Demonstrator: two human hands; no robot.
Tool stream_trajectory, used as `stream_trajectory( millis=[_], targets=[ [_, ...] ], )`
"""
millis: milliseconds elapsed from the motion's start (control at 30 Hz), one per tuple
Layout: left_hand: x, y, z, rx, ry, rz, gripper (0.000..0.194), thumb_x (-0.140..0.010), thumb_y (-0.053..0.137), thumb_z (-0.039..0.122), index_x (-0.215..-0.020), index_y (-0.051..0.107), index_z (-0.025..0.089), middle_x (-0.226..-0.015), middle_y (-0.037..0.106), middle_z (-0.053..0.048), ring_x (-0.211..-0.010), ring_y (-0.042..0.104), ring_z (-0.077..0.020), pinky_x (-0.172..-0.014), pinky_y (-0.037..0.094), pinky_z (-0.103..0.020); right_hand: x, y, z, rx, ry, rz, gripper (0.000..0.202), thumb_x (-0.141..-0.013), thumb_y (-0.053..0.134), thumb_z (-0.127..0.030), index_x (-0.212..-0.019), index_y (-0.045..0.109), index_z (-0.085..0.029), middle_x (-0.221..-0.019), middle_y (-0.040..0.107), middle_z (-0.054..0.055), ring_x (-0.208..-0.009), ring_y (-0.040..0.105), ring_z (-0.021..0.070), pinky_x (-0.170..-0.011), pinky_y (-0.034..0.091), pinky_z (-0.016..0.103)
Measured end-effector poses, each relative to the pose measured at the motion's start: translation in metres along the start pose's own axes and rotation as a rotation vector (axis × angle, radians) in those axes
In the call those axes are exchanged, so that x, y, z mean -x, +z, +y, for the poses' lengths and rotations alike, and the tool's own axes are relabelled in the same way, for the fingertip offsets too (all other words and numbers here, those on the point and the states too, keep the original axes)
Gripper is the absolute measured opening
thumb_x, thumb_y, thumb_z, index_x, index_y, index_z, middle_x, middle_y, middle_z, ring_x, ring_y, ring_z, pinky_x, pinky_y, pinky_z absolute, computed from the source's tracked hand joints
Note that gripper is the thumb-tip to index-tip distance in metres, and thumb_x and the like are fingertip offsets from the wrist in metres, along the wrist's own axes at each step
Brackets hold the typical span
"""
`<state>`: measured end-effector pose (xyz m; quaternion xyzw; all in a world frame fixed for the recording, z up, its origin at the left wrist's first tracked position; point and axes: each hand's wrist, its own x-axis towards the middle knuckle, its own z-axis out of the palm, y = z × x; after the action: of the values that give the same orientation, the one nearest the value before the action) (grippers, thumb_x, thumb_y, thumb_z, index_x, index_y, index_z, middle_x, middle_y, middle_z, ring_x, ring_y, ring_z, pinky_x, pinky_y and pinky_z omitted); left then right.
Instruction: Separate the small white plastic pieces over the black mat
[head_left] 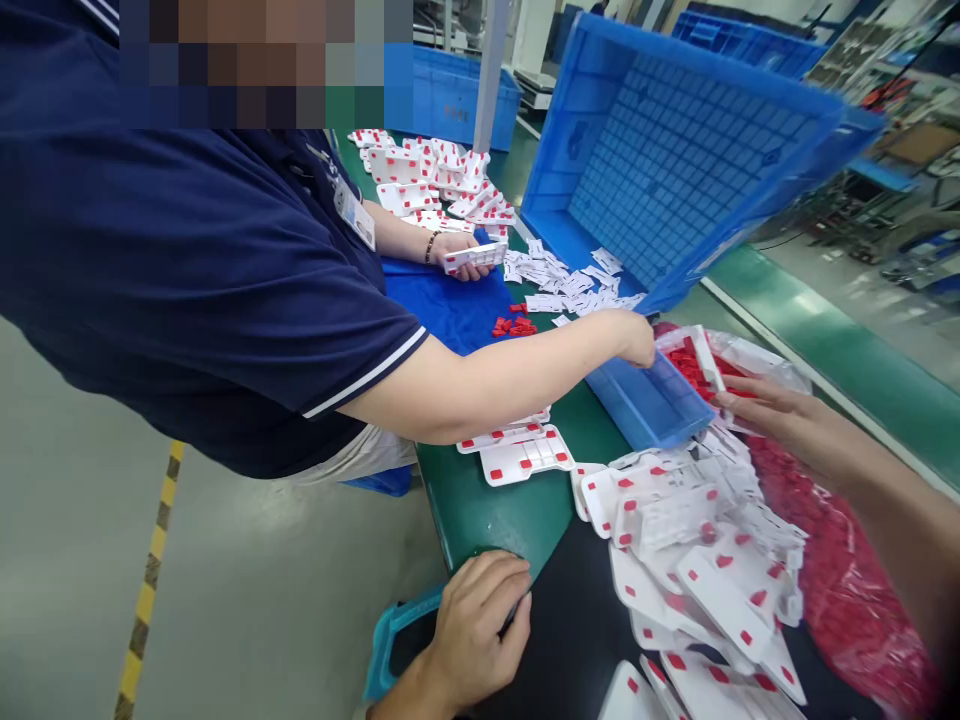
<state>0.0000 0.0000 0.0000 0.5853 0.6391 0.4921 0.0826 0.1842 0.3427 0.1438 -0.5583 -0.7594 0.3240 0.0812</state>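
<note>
My right hand (780, 415) reaches in from the right, fingers stretched over the bag of red pieces. Its fingertips pinch the lower end of a narrow white plastic part (707, 358); the thumb is hidden. Loose red pieces (681, 366) lie just behind that part. At the table's near edge, my left hand (484, 620) is closed, fingers curled around something dark that I cannot make out. Right of it, a pile of white plastic panels with red pads (667, 510) lies on the black mat (570, 610).
On the left a co-worker holds a white panel (474, 258); their other arm crosses to a small blue bin (652, 400). A big blue crate (630, 150) stands tilted, white pieces (577, 285) at its mouth. A red-filled plastic bag (840, 560) lies at right.
</note>
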Motion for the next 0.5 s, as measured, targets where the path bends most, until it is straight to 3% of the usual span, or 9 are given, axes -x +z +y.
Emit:
stream_trajectory(
  millis=[67, 233, 500],
  targets=[
    [0.002, 0.001, -0.002, -0.003, 0.005, -0.003, 0.022, -0.083, 0.053, 0.008, -0.099, 0.063, 0.018, -0.095, 0.07, -0.007, -0.087, 0.065, -0.0211, -0.073, 0.054, -0.034, 0.013, -0.012, 0.005, -0.206, -0.008, -0.07, 0.06, -0.089, 0.045, -0.058, -0.134, 0.05, -0.02, -0.133, 0.055, 0.015, -0.12, 0.055, 0.0253, -0.091, 0.047, 0.033],
    [0.008, 0.005, -0.008, -0.027, 0.041, -0.002, 0.024, -0.083, 0.053, 0.007, -0.101, 0.063, 0.018, -0.097, 0.069, -0.007, -0.089, 0.065, -0.0208, -0.075, 0.054, -0.033, 0.049, -0.022, 0.009, -0.817, 0.093, -0.112, 0.053, -0.095, 0.041, -0.048, -0.142, 0.041, -0.025, -0.142, 0.048, 0.011, -0.128, 0.047, 0.0244, -0.099, 0.042, 0.036],
    [0.004, 0.006, -0.006, -0.064, 0.083, 0.045, 0.02, -0.085, 0.054, 0.006, -0.099, 0.063, 0.017, -0.096, 0.069, -0.007, -0.09, 0.065, -0.0191, -0.076, 0.053, -0.03, 0.081, -0.025, 0.019, -1.043, 0.083, -0.082, 0.037, -0.083, 0.054, -0.045, -0.118, 0.063, -0.036, -0.136, 0.055, 0.001, -0.125, 0.051, 0.026, -0.087, 0.055, 0.035]
  ],
)
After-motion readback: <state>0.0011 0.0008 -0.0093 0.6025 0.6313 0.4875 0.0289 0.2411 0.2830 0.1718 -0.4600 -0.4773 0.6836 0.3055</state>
